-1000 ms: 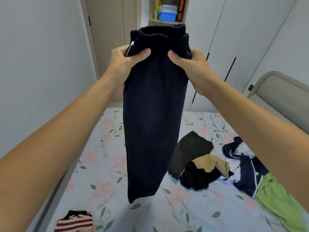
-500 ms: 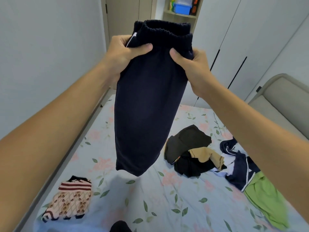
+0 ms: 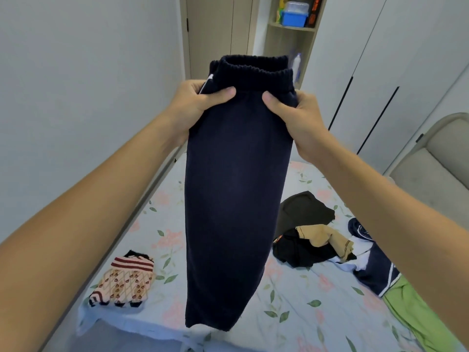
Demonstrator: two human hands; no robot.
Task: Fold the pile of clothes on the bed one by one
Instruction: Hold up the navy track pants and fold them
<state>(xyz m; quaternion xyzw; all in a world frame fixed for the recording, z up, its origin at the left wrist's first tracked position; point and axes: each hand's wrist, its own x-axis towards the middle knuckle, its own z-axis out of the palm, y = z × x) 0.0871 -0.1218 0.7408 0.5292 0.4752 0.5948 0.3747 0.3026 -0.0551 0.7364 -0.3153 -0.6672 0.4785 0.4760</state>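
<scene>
Navy trousers [image 3: 233, 199]: dark knit fabric, gathered elastic waistband uppermost, doubled lengthwise into one narrow column, hanging clear above the bed [image 3: 304, 313]. Left hand [image 3: 195, 105] and right hand [image 3: 294, 115] each pinch the cloth just under the waistband, thumbs facing the wearer. Unfolded pile of clothes [image 3: 317, 240] lies to the right on the floral sheet; folded patterned garment [image 3: 124, 280] to the left.

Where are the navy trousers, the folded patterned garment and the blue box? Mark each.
navy trousers [image 3: 233, 199]: head view, middle of the hanging leg.
folded patterned garment [image 3: 124, 283]: head view, its patterned top face.
blue box [image 3: 294, 17]: head view, its front wall.
</scene>
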